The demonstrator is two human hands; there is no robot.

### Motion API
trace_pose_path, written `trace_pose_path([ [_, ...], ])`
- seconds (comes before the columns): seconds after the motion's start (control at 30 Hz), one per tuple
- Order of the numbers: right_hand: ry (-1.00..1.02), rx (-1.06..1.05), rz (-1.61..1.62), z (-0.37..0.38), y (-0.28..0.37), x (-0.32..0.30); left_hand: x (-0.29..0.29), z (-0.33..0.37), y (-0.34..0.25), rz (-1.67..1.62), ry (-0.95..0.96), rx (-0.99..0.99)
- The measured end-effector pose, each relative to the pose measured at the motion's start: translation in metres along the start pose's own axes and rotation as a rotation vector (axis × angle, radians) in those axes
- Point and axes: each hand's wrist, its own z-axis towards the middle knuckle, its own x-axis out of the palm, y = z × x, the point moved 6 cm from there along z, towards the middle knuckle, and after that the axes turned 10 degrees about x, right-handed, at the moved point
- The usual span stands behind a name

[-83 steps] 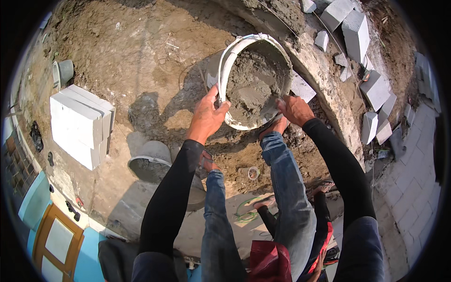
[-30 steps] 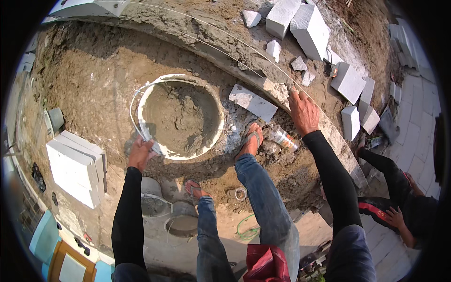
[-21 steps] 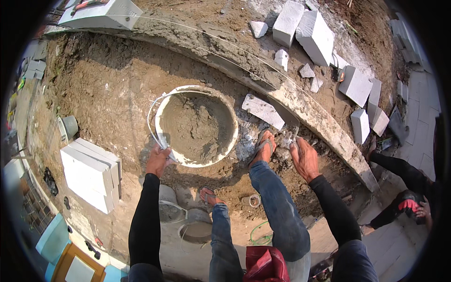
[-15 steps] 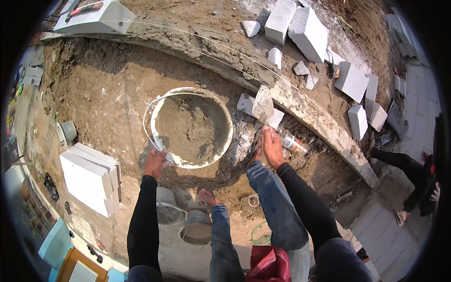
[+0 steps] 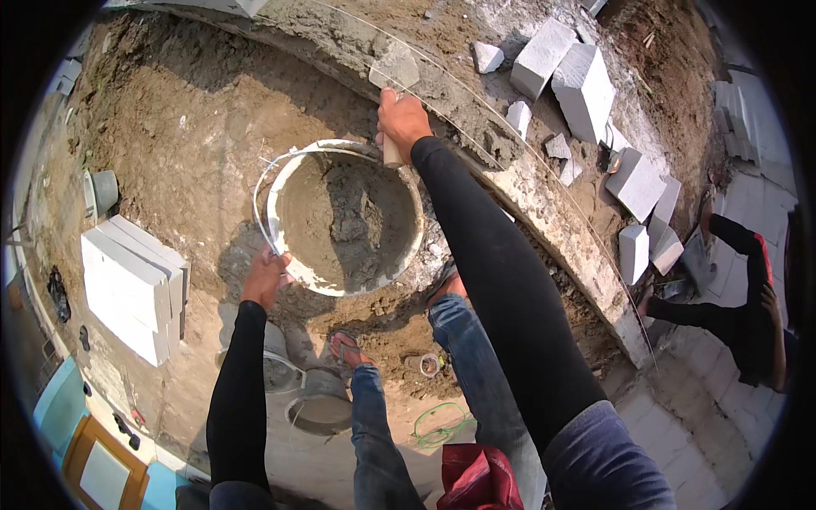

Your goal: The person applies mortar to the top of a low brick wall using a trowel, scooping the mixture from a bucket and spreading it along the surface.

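Note:
My right hand [image 5: 404, 121] is closed round the pale handle of a trowel [image 5: 394, 68]. The trowel's blade is over the wet mortar [image 5: 340, 36] spread along the top of a low concrete beam [image 5: 578, 262]. At the near left rim of a large round bucket [image 5: 415, 246], my left hand [image 5: 267, 279] grips the edge where the bail handle comes down. Inside the bucket is grey mortar [image 5: 353, 217], heaped in the middle. My left fingers are partly hidden against the rim.
Taut strings [image 5: 501, 100] run along the beam. White blocks [image 5: 585, 89] and broken pieces lie beyond it; a stack of blocks [image 5: 127, 289] stands at left. Smaller buckets [image 5: 323, 414] are near my feet. Another person [image 5: 748, 306] is at the right.
My right hand has moved the trowel forward and left, from beside the bucket to the mortar on the beam. My left hand stays at the bucket's rim. The view has shifted.

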Motion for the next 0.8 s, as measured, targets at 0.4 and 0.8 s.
trace_pose_path([
  [0.4, -0.186, 0.072, -0.502, -0.080, -0.093, -0.124, -0.002, 0.000, -0.001, -0.044, -0.006, 0.026],
  [0.8, -0.198, -0.569, -0.869, -0.171, -0.225, -0.221, 0.000, 0.008, 0.004, -0.075, 0.012, 0.016],
])
